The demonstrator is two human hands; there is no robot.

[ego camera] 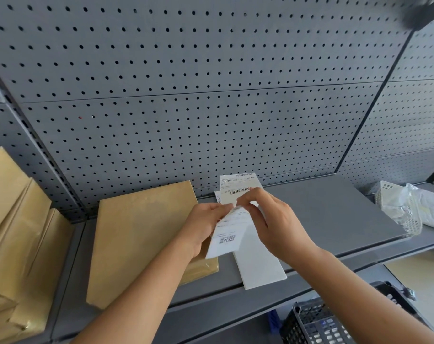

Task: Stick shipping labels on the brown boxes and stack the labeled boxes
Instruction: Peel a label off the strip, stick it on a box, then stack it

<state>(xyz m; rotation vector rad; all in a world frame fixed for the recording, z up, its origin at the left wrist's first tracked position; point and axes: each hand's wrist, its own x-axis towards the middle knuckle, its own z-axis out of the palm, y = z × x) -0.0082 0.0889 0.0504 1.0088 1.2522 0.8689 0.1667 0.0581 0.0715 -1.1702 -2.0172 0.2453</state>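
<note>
A flat brown box [139,239] lies on the grey shelf [335,209], left of centre. Just right of it and above the shelf, my left hand [203,227] holds a white shipping label [227,237] with a barcode at its lower end. My right hand [273,219] pinches the label's top edge with thumb and forefinger. Under the hands lies a stack of white label sheets [258,264], with more printed labels [238,184] showing behind my fingers. A pile of brown boxes [15,234] stands at the far left.
A grey pegboard wall [211,95] backs the shelf. At the right end lie a white perforated basket and clear plastic wrap [402,207]. Below the shelf's front edge, at lower right, sits a black mesh basket [317,324].
</note>
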